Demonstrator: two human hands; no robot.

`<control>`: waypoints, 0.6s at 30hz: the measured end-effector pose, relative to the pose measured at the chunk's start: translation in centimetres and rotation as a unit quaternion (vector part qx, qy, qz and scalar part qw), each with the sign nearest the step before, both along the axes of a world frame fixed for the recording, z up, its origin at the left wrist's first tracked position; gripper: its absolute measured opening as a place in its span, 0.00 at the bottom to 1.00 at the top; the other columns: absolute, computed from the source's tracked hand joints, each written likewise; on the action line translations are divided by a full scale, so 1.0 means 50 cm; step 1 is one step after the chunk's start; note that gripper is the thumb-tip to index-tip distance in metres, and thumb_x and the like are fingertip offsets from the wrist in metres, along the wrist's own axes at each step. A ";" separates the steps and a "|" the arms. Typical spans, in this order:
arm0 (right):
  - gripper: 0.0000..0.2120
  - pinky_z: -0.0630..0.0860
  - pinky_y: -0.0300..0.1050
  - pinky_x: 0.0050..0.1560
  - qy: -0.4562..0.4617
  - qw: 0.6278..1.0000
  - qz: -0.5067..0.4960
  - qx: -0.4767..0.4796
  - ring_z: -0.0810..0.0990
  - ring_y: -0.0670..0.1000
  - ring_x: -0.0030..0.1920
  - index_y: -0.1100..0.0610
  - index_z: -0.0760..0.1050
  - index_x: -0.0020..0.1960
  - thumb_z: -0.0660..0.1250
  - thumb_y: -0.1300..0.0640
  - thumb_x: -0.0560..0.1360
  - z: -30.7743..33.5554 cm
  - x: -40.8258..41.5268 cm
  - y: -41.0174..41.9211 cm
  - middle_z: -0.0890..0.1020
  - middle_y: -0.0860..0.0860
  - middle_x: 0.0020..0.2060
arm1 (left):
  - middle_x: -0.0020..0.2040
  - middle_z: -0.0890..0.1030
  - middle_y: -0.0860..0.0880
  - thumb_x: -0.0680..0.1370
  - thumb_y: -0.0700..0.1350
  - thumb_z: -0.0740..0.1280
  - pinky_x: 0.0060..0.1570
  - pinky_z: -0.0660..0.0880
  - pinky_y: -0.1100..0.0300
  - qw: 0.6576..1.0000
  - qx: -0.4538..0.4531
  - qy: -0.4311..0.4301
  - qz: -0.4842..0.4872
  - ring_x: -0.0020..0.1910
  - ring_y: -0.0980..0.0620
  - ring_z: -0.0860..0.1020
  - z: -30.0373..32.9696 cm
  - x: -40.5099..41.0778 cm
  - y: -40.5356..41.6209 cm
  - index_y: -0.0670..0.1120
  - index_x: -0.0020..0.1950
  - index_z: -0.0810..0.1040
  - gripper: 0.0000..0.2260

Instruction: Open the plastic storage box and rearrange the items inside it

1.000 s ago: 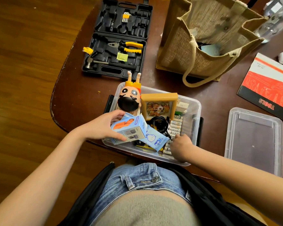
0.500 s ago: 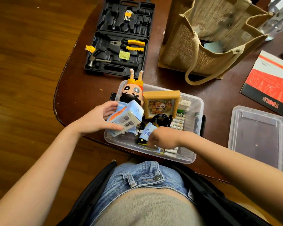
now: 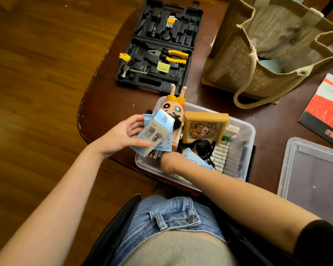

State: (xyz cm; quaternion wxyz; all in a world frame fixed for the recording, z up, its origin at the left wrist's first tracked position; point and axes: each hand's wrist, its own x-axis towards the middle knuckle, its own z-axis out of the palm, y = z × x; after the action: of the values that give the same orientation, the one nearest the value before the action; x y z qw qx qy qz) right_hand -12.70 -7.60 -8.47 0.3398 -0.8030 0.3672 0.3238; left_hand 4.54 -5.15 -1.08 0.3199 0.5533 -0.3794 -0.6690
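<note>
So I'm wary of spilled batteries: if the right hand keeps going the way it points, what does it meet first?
Probably the loose batteries under the held boxes; the right hand reaches left into the storage box. Depth unclear.

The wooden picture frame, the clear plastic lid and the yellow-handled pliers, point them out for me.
wooden picture frame (image 3: pixel 205 129): head view, on the picture inside it.
clear plastic lid (image 3: pixel 313 173): head view, on its flat middle panel.
yellow-handled pliers (image 3: pixel 173 55): head view, on the handles.
</note>
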 end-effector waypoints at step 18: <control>0.15 0.76 0.47 0.51 -0.099 0.985 -0.138 -0.004 0.78 0.57 0.52 0.58 0.70 0.62 0.51 0.55 0.81 -0.041 -0.009 0.004 0.78 0.58 0.54 | 0.63 0.77 0.49 0.63 0.40 0.77 0.61 0.74 0.57 0.999 0.003 -0.015 -0.040 0.62 0.53 0.76 -0.010 0.004 0.005 0.48 0.67 0.68 0.34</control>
State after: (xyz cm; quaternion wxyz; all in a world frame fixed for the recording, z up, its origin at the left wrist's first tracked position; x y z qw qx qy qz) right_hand -13.14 -7.40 -10.49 0.4125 -0.7743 0.4404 0.1909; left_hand 4.76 -4.92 -1.57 0.2858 0.5482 -0.4041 -0.6741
